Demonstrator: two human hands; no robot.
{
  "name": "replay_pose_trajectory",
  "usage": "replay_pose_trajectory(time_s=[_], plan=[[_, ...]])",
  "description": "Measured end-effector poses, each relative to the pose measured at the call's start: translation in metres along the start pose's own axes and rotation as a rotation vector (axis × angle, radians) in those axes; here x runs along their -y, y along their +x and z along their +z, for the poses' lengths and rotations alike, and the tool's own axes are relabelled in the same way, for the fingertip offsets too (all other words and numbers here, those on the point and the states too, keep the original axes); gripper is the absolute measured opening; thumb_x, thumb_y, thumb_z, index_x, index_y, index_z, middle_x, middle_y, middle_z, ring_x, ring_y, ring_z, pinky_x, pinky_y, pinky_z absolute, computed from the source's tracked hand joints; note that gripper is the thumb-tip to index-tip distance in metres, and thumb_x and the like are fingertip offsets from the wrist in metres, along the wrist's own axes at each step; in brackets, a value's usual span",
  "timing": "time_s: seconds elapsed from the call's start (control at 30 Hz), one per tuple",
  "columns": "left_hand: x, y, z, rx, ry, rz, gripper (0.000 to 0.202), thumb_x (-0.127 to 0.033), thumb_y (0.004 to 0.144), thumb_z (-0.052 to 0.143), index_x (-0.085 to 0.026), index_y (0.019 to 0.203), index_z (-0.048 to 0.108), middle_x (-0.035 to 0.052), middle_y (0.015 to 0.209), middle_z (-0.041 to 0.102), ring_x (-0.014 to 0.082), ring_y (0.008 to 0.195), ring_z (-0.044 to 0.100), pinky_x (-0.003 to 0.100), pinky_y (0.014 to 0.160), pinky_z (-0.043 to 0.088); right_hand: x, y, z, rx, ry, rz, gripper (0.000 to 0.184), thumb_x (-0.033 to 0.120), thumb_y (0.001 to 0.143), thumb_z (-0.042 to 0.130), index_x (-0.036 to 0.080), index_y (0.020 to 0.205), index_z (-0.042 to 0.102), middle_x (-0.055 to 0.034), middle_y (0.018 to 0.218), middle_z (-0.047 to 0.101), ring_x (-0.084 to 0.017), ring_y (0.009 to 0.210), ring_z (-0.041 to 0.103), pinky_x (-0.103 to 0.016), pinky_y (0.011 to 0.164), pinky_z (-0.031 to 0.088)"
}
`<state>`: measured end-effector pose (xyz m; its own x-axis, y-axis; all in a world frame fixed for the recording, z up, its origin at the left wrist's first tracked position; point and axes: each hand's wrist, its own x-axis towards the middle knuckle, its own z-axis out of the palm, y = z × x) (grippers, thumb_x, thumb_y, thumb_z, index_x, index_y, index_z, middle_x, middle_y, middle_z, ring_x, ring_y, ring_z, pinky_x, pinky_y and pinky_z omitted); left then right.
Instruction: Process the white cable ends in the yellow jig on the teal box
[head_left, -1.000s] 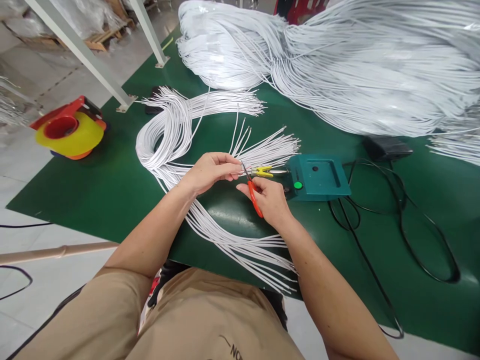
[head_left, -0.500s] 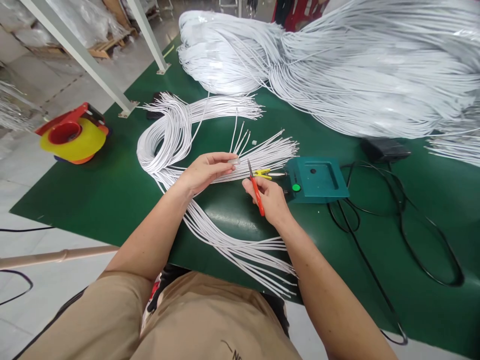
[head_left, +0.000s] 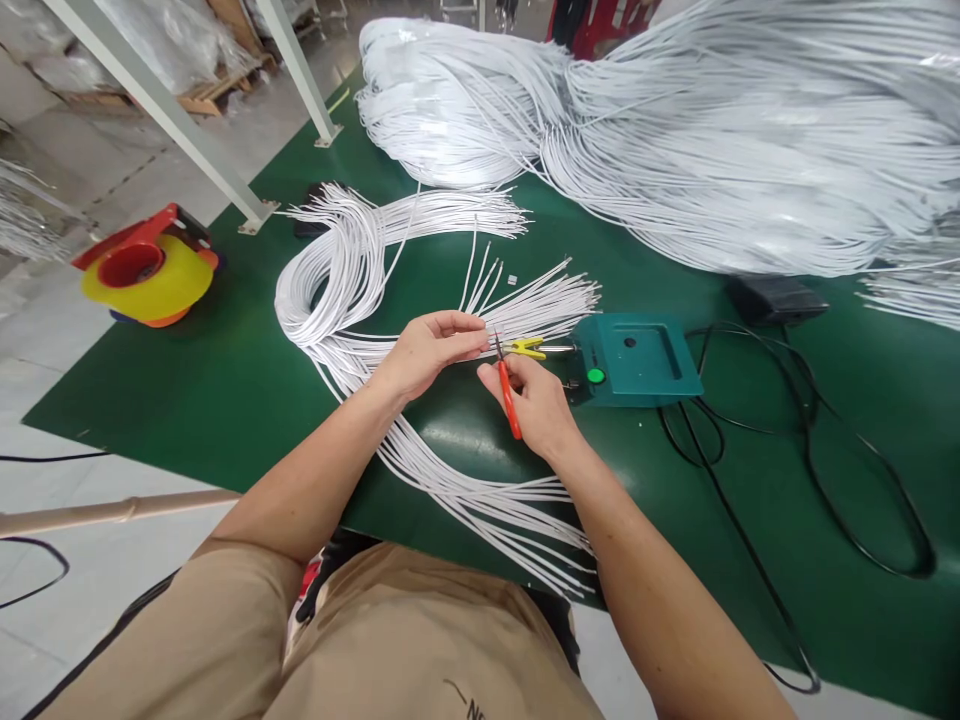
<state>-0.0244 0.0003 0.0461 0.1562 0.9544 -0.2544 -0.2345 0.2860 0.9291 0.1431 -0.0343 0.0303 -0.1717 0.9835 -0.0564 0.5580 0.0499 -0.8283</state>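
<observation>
My left hand (head_left: pixel 427 350) is closed in a pinch on the end of a thin white wire from the looped bundle of white wires (head_left: pixel 352 290) on the green table (head_left: pixel 225 370). My right hand (head_left: pixel 532 405) is closed round small red-handled snips (head_left: pixel 508 395), with the blades up against the pinched wire end. Just beyond the blades lies a yellow clip (head_left: pixel 527 347) attached to a teal box with a green button (head_left: pixel 634 356). Loose wire ends fan out behind my hands.
A huge heap of white wires (head_left: pixel 712 150) fills the far side of the table. Black cables (head_left: pixel 810 450) and a black adapter (head_left: pixel 776 298) lie at the right. A red and yellow tape dispenser (head_left: pixel 142 268) sits at the left, near slanted white frame legs (head_left: pixel 172 115).
The snips' blades have come back against the wire end in my left hand after standing slightly apart from it. A small clear piece seen at my left fingertips half a second ago is gone.
</observation>
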Motion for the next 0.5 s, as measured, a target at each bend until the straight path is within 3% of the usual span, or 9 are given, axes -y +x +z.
replay_pose_trajectory(time_s=[0.17, 0.5], plan=[[-0.0005, -0.0032, 0.0041, -0.024, 0.034, 0.025, 0.030, -0.025, 0.058, 0.086, -0.013, 0.082, 0.072, 0.0029, 0.079, 0.071, 0.0106, 0.072, 0.066, 0.026, 0.079, 0.053, 0.0021, -0.0008, 0.0001, -0.022, -0.072, -0.031, 0.032, 0.051, 0.085, 0.054, 0.022, 0.073, 0.048, 0.0007, 0.076, 0.054, -0.013, 0.065, 0.043, -0.027, 0.061, 0.031], [0.0006, -0.0041, 0.0049, -0.050, 0.084, 0.052, 0.031, -0.026, 0.057, 0.086, -0.013, 0.081, 0.073, 0.0034, 0.079, 0.072, 0.0114, 0.072, 0.066, 0.026, 0.077, 0.052, -0.0003, -0.0010, 0.0008, -0.049, -0.105, -0.103, 0.033, 0.048, 0.088, 0.051, 0.022, 0.070, 0.041, 0.0009, 0.077, 0.049, -0.014, 0.069, 0.043, -0.027, 0.064, 0.032]])
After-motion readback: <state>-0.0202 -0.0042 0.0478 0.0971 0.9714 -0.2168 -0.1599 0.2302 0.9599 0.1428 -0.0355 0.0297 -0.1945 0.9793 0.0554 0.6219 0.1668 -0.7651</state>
